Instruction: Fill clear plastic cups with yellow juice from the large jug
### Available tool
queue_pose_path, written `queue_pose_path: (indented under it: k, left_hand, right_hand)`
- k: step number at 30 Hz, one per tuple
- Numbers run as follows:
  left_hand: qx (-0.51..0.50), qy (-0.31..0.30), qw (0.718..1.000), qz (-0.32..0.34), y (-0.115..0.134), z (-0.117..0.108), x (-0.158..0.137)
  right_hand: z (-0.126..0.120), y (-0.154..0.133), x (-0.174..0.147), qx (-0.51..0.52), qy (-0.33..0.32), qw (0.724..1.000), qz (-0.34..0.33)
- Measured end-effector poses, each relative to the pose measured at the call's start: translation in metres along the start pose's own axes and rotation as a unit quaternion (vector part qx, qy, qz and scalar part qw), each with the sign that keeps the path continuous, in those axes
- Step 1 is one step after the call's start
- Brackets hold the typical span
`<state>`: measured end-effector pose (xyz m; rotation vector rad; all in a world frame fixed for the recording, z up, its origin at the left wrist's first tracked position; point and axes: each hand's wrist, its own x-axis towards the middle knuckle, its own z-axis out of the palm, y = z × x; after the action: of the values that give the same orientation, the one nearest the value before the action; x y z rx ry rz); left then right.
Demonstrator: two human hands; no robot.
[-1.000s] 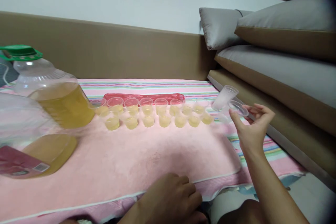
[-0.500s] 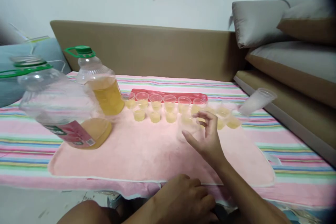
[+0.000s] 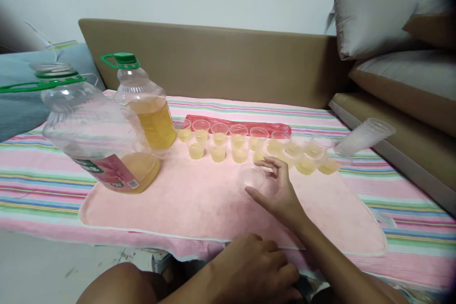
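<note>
A clear plastic cup (image 3: 250, 178) is between the thumb and fingers of my right hand (image 3: 281, 192), which curve around it above the pink mat (image 3: 192, 204). No liquid shows in this cup. Just beyond it stand two rows of clear cups with pale yellow drink; a front-row cup (image 3: 239, 151) is one of them. My left hand (image 3: 254, 266) rests low, at the near edge, with its fingers curled and its palm hidden. On the left is a large open bottle (image 3: 107, 166) with some yellow drink. Behind it stands a second bottle (image 3: 153, 118) with a green cap.
A stack of clear cups (image 3: 366, 137) leans at the right, touching or close to the last filled cups. Behind the rows lies a red plastic wrapper (image 3: 245, 126). Grey-brown cushions (image 3: 409, 76) are piled at the right. A brown board (image 3: 203, 61) closes off the back.
My right hand, with the clear cup, has come nearer to me and slightly left, away from the rows. My left hand stays low. The whole view has shifted a little.
</note>
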<state>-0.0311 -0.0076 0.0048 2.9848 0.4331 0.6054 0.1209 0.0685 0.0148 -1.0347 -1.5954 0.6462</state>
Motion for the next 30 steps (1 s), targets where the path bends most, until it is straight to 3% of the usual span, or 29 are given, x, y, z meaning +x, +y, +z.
queue_pose_path:
  k: [4,10,16,21,26,30]
  left_hand:
    - [-0.004,0.026,1.0,0.009,0.0,0.0,0.0]
    - [0.006,0.071,0.997,0.021,-0.001,-0.001,-0.001]
    - [0.014,0.063,0.998,0.018,-0.002,-0.001,-0.002]
    - [0.006,0.09,0.996,0.021,-0.004,0.0,-0.002]
    - [-0.002,0.106,0.994,0.023,-0.003,-0.001,-0.003]
    - [0.005,0.091,0.996,0.021,-0.005,-0.003,-0.009]
  right_hand:
    - [-0.002,0.005,-0.001,-0.011,-0.028,0.999,0.009]
    - [-0.002,0.007,-0.003,-0.004,-0.012,1.0,-0.006]
    - [-0.003,0.007,-0.002,-0.014,-0.007,1.0,-0.001]
    - [-0.005,0.004,-0.003,-0.019,-0.011,1.0,-0.006]
    - [-0.021,-0.01,0.001,-0.02,0.039,0.994,-0.096]
    - [-0.06,-0.021,0.002,-0.126,0.108,0.971,-0.169]
